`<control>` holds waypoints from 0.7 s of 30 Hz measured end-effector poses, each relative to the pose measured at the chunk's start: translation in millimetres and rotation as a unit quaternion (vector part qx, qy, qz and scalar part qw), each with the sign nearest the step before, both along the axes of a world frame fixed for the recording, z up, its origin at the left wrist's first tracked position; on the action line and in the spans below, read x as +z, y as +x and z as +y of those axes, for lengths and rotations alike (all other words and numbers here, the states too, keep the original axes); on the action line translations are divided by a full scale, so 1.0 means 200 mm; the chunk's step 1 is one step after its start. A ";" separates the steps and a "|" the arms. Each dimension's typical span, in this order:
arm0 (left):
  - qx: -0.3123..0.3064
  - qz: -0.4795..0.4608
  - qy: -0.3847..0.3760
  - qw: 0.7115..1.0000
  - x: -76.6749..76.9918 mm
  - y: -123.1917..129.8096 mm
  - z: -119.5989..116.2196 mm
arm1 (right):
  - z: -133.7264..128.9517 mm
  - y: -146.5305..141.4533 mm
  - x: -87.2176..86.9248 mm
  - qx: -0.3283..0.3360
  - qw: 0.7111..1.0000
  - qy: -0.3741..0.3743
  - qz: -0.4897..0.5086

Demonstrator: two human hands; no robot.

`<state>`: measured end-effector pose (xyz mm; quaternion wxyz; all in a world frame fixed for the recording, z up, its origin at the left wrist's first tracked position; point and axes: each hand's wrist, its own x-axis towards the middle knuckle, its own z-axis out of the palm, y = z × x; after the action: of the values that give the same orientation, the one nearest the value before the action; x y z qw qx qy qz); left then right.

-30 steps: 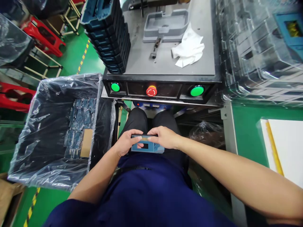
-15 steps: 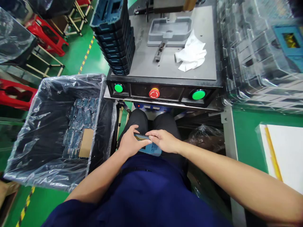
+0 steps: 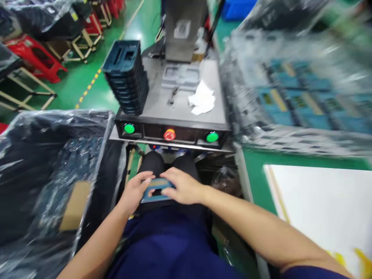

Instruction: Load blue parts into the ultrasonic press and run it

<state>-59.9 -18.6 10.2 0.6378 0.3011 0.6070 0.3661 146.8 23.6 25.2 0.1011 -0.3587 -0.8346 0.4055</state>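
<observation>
Over my lap, a blue plastic housing with a dark rectangular window and a tan strip along its far side is held between both hands. My left hand grips its left end, with a fingertip showing at the window. At the other end, my right hand closes on the right side, thumb near and fingers on the far edge. In front stands a machine bed carrying a grey fixture, a small metal clamp and a crumpled white cloth.
A stack of dark blue housings stands on the bed's left. Two green buttons flank a red emergency stop. Left is a plastic-lined bin with wrapped pieces. Clear trays of blue housings and white sheets lie right.
My view has swung to the right and tilted up, bringing the trays of housings into sight. The housing has turned in my hands, so its windowed face now shows.
</observation>
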 end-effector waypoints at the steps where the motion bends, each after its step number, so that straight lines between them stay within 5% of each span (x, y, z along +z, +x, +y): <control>1: 0.024 -0.018 -0.015 0.999 0.00 0.00 0.00 | -0.01 0.01 0.03 0.026 0.999 0.045 -0.006; 6: 0.041 -0.085 -0.104 0.990 -0.01 0.01 0.06 | -0.02 0.07 0.17 0.112 0.969 0.191 -0.109; 11: 0.016 -0.140 -0.059 0.988 -0.07 0.03 0.12 | -0.04 0.19 0.40 0.049 0.961 0.222 -0.156; 15: 0.003 -0.058 -0.074 0.996 -0.28 0.01 0.13 | 0.07 0.40 0.62 -0.137 0.936 0.312 -0.086; 18: 0.007 -0.031 -0.052 0.998 -0.43 0.01 0.11 | 0.29 0.58 0.76 -0.314 0.868 0.380 -0.057; 21: 0.007 -0.041 -0.026 0.999 -0.52 0.00 0.10 | 0.56 0.72 0.84 -0.477 0.802 0.343 -0.109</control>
<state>-59.0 0.6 -92.8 0.6673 0.2648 0.5916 0.3669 289.8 135.6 193.1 0.3064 -0.6955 -0.6481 -0.0482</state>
